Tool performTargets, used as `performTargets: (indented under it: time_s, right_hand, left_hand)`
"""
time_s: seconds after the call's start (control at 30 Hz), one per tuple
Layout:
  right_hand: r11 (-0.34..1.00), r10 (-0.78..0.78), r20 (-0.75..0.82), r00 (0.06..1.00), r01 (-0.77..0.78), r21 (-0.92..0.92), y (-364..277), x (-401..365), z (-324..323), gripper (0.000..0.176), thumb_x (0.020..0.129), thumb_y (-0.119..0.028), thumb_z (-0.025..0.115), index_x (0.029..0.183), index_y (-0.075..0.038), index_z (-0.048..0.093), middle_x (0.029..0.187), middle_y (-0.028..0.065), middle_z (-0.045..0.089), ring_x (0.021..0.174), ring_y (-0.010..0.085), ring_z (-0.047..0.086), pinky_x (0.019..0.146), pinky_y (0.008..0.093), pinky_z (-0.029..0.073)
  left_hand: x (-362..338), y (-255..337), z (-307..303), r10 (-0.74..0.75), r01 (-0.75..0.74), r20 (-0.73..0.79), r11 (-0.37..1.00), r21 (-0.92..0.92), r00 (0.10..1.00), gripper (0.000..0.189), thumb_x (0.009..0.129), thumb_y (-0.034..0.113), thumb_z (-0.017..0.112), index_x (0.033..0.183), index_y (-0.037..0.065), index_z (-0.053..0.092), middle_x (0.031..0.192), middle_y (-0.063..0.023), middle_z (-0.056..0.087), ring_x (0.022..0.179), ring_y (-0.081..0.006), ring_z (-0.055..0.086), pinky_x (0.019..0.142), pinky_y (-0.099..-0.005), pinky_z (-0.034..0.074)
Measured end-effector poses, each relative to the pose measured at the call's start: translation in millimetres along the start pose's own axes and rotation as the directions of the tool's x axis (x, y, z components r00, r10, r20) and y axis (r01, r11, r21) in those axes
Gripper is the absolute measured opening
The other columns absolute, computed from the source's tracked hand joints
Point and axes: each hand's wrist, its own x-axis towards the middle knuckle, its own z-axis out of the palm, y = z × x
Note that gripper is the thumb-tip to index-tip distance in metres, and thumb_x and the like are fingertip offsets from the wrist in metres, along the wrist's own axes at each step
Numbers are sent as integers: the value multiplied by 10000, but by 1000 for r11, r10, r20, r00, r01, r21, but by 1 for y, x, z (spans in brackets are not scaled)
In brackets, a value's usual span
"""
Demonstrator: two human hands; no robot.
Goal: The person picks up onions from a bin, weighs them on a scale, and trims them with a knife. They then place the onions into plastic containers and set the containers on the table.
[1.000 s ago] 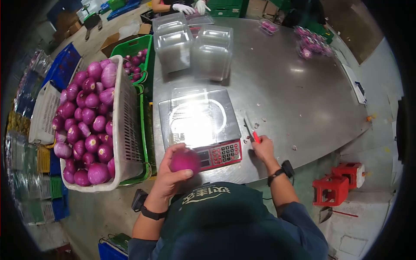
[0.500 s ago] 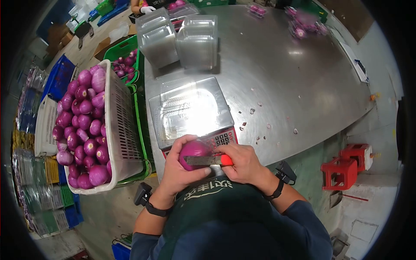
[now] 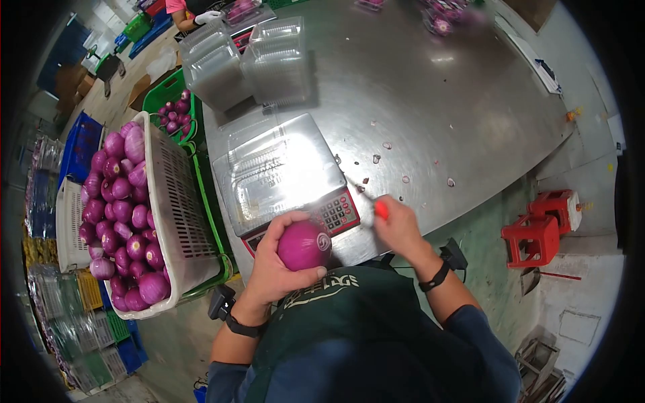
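Note:
My left hand (image 3: 273, 266) is closed around a large red onion (image 3: 304, 246), whose pale cut end faces right. It is held in front of my apron, at the near edge of a digital scale (image 3: 336, 211). My right hand (image 3: 398, 228) grips a knife by its red-orange handle (image 3: 381, 209), apart from the onion. The knife's blade points up and left over the table and looks thin from here. A clear plastic tray (image 3: 259, 171) lies on the scale's shiny platform. Small onion scraps (image 3: 376, 159) are scattered on the metal table beside it.
At left, a white crate (image 3: 158, 201) full of red onions stands by a green crate (image 3: 178, 101). Stacks of clear containers (image 3: 275, 64) stand on the metal table (image 3: 416, 114). A person's gloved hand (image 3: 207, 17) is at the far side. Red stools (image 3: 534, 232) stand right.
The knife has moved from against the onion to the right, in my right hand. The onion has turned, showing its cut end. The camera view has shifted slightly.

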Motion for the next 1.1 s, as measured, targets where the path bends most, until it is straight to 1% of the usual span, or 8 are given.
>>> performTargets:
  time_s: [0.23, 0.3, 0.43, 0.53, 0.67, 0.77, 0.97, 1.1]
  right_hand:
    - [877, 420, -105, 901, -433, -210, 78, 27, -11, 421, 841, -234, 726, 1177, -1, 627, 1120, 269, 679, 1030, 469, 655, 896, 529, 523]
    - [924, 155, -89, 984, -176, -339, 48, 25, -16, 491, 828, -207, 753, 1242, 15, 612, 1188, 246, 660, 1117, 422, 634, 929, 478, 524]
    - [849, -190, 91, 978, 117, 515, -74, 20, -5, 830, 773, -223, 867, 1470, 1, 474, 1242, 160, 638, 1214, 293, 599, 1007, 395, 500]
    - [765, -596, 136, 791, 508, 394, -138, 25, 19, 910, 783, -221, 875, 1522, -21, 382, 1374, 171, 565, 1220, 271, 602, 1037, 388, 516]
    - [702, -354, 233, 906, 93, 706, -158, 38, 62, 815, 795, -157, 838, 1483, -37, 418, 1359, 170, 564, 1186, 246, 619, 1029, 376, 517]
    - [607, -309, 272, 911, -32, 794, -166, 51, 73, 785, 803, -184, 804, 1470, -55, 411, 1289, 142, 576, 1119, 230, 635, 988, 362, 526]
    - [507, -183, 275, 944, -149, 849, -163, 68, 92, 772, 798, -377, 762, 1424, -51, 451, 1276, 123, 592, 1142, 236, 610, 1001, 377, 510]
    - [433, -99, 205, 974, -143, 890, -153, 67, 100, 698, 878, -511, 680, 1374, -48, 518, 1235, 111, 633, 1076, 232, 647, 888, 379, 546]
  left_hand:
    - [2, -2, 2, 23, -43, -74, 959, -280, 997, 799, 690, 10, 890, 1387, 95, 508, 1356, -108, 596, 1268, -215, 577, 1098, -365, 464]
    - [0, -5, -3, -15, -24, -99, 927, -375, 995, 790, 698, -8, 878, 1385, 99, 501, 1360, -101, 592, 1271, -214, 573, 1100, -369, 465]
    - [-4, -6, -7, -200, 39, -178, 764, -644, 963, 730, 820, 14, 814, 1435, 104, 432, 1331, -107, 554, 1223, -239, 596, 933, -366, 573]
    - [-11, -4, -13, -184, 58, -100, 698, -713, 978, 708, 922, 104, 729, 1513, 131, 342, 1405, -129, 464, 1279, -293, 543, 993, -452, 567]
    - [-30, -11, -47, -30, 15, -26, 895, -447, 999, 1036, 939, 209, 760, 1660, 81, 28, 1628, -191, 268, 1381, -229, 462, 1054, -349, 490]
    - [-76, 61, -88, -208, 232, -217, 968, 94, 954, 1016, 867, 225, 846, 1643, 81, 207, 1557, -209, 471, 1207, -165, 585, 924, -312, 536]
    - [-157, 86, -233, 387, 163, -769, 834, 528, 509, 317, 859, 124, 787, 1154, 43, 704, 944, -25, 726, 792, -81, 635, 708, -259, 531]
    - [-184, 92, -300, 472, 589, -694, 374, 716, 544, 382, 794, 64, 750, 1172, 45, 698, 1072, -123, 728, 955, -286, 694, 836, -385, 560]
